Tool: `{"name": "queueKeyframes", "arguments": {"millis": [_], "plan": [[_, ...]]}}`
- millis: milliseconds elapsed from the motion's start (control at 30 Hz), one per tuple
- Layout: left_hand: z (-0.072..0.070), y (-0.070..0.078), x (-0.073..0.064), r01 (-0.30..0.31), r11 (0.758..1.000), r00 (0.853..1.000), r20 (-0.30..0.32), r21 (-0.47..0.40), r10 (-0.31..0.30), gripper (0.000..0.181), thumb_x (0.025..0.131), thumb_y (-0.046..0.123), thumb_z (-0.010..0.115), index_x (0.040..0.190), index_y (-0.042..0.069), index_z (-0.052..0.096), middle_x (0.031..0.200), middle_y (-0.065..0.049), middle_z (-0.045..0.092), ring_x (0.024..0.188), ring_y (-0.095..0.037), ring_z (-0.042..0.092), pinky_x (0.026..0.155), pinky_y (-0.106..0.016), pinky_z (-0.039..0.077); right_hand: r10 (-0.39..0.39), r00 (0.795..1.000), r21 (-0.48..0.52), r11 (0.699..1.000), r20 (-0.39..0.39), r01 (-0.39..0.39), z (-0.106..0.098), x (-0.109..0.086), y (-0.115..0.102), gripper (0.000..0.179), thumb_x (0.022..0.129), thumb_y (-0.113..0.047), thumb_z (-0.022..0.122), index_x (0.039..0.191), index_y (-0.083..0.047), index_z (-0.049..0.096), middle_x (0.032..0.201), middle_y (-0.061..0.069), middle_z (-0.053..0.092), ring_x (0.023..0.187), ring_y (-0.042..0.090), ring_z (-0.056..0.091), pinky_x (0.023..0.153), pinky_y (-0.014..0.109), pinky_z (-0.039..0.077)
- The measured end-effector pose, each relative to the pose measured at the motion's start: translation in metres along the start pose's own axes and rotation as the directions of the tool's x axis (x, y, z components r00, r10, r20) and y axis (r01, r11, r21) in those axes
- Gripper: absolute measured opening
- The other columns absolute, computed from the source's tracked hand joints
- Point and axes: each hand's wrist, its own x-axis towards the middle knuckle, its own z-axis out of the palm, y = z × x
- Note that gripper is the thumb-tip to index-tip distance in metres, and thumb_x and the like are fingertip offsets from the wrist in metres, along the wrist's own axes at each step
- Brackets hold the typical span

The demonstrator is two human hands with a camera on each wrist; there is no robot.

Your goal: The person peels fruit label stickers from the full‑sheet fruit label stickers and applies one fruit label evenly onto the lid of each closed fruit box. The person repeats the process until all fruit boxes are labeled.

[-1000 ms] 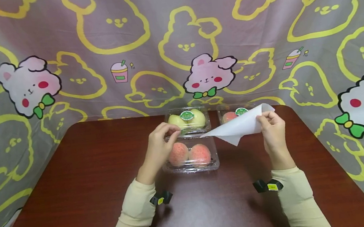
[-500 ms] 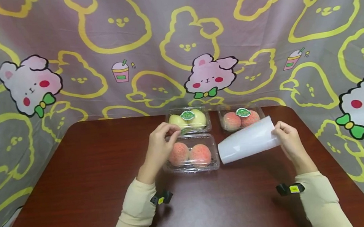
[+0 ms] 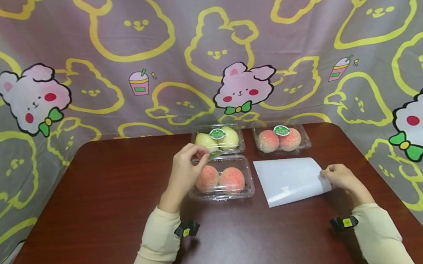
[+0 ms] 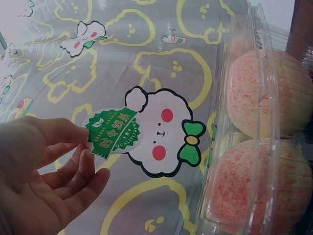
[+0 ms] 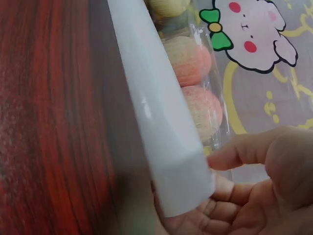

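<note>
My left hand (image 3: 185,170) pinches a round green-and-white sticker (image 4: 115,131) between thumb and forefinger, its lettering facing the left wrist camera. The hand is beside and above a clear lidded box (image 3: 244,160) holding two peaches (image 3: 232,179). No label shows on that box's lid. On the right, my right hand (image 3: 345,180) grips the edge of a white, glossy paper sheet (image 3: 291,178), low over the table. In the right wrist view the sheet (image 5: 159,112) curves, with the thumb on one side and fingers behind it.
Behind the front box stands another clear box with yellow-green fruit (image 3: 229,138) and a green label (image 3: 217,134). To its right is a box of peaches (image 3: 290,138), also labelled. The patterned curtain (image 3: 166,31) rises beyond the table's (image 3: 104,199) back edge.
My right hand has moved right and down toward me, bringing the white sheet low to the table and uncovering the back-right peach box. The left hand stays in place.
</note>
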Motion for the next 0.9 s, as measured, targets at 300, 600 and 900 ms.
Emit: {"name": "queueKeyframes", "arguments": {"millis": [300,600,900], "plan": [[0.000,-0.002,0.000,0.010,1.000,1.000,-0.010,0.005,-0.010,0.004,0.084,0.001,0.069,0.086,-0.001,0.071,0.080,-0.013,0.065,0.072,-0.019,0.062,0.065,-0.021,0.053,0.044,0.998,-0.062,0.997,0.036,-0.041,0.002,0.000,-0.002,0.030,0.092,-0.015,0.048,0.082,0.010,0.061,0.073,0.009,0.057,0.063,0.014,0.060,0.060,0.030,0.058],[0.001,-0.003,0.000,0.013,1.000,1.000,-0.008,0.006,-0.013,0.004,0.084,0.002,0.069,0.086,-0.001,0.071,0.079,-0.012,0.065,0.072,-0.018,0.062,0.066,-0.022,0.054,0.050,0.998,-0.133,0.990,-0.044,-0.055,0.002,0.000,-0.011,0.040,0.094,-0.019,0.052,0.103,0.018,0.062,0.086,0.024,0.066,0.068,0.020,0.065,0.060,0.032,0.055],[0.000,-0.004,0.000,0.008,1.000,1.000,-0.006,0.007,-0.008,0.004,0.084,0.001,0.069,0.085,-0.001,0.071,0.079,-0.013,0.065,0.072,-0.019,0.062,0.065,-0.022,0.053,0.006,0.988,-0.206,0.978,-0.155,-0.038,0.004,0.002,-0.014,0.038,0.092,-0.022,0.054,0.097,0.013,0.066,0.086,0.025,0.068,0.076,0.031,0.062,0.057,0.029,0.045]]}}
